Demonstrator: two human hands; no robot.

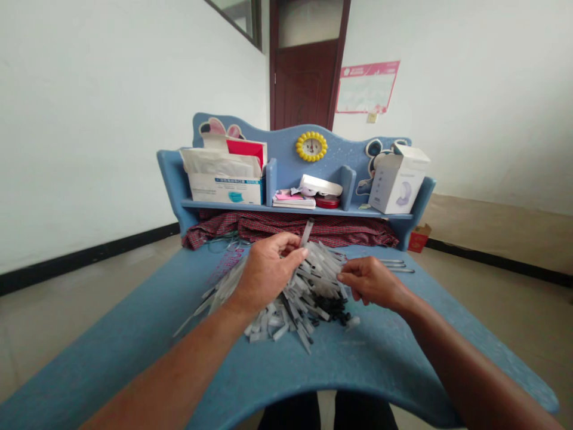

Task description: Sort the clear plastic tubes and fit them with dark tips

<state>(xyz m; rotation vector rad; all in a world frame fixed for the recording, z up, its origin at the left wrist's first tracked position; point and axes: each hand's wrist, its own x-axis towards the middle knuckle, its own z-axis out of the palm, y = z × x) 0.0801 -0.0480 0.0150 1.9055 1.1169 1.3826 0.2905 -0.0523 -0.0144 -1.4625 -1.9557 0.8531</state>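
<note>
Two hands at a heap of translucent strips on a blue table.
The left hand (268, 266) pinches one strip (307, 233), slim, straight and semi-clear, between thumb and fingers, its free end tilted up above the heap (320, 263). The right hand (376, 280) is at the heap's right edge, thumb and fingertips drawn together; whether anything is between them cannot be told. The heap, plastic-looking, lies loose and crisscrossed mid-table, with small black pieces (331, 307) clustered at its near right side. Thin, smooth rods (398, 266) lie beyond the right hand. The table (358, 370) has a mottled surface and a curved near edge; checked cloth (268, 227) lies crumpled behind.
</note>
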